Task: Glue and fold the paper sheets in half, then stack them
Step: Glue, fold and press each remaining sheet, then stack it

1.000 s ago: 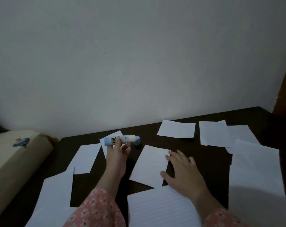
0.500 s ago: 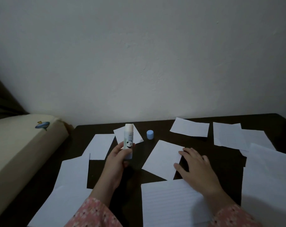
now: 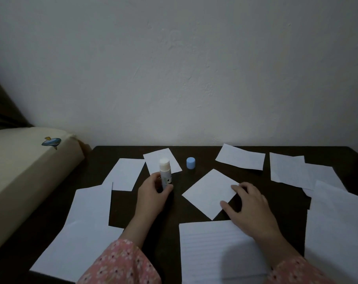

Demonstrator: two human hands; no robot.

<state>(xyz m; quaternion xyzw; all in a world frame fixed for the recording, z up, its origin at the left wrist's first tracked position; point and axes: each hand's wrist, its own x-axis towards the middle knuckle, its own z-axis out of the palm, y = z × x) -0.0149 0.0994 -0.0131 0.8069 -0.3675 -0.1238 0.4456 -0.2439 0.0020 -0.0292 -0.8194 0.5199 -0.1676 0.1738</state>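
With its blue cap [image 3: 190, 162] off, left hand [image 3: 151, 193] grips the white glue stick [image 3: 165, 173] upright; right hand [image 3: 248, 206] rests flat-fingered on the small white paper sheet [image 3: 210, 193]. Gluing step; next, rub stick across sheet.

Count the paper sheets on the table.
9 sheets: two back left, one large near left, one centre, one lined nearest, one back centre, two overlapping back right, one large far right. Overlaps may hide more.
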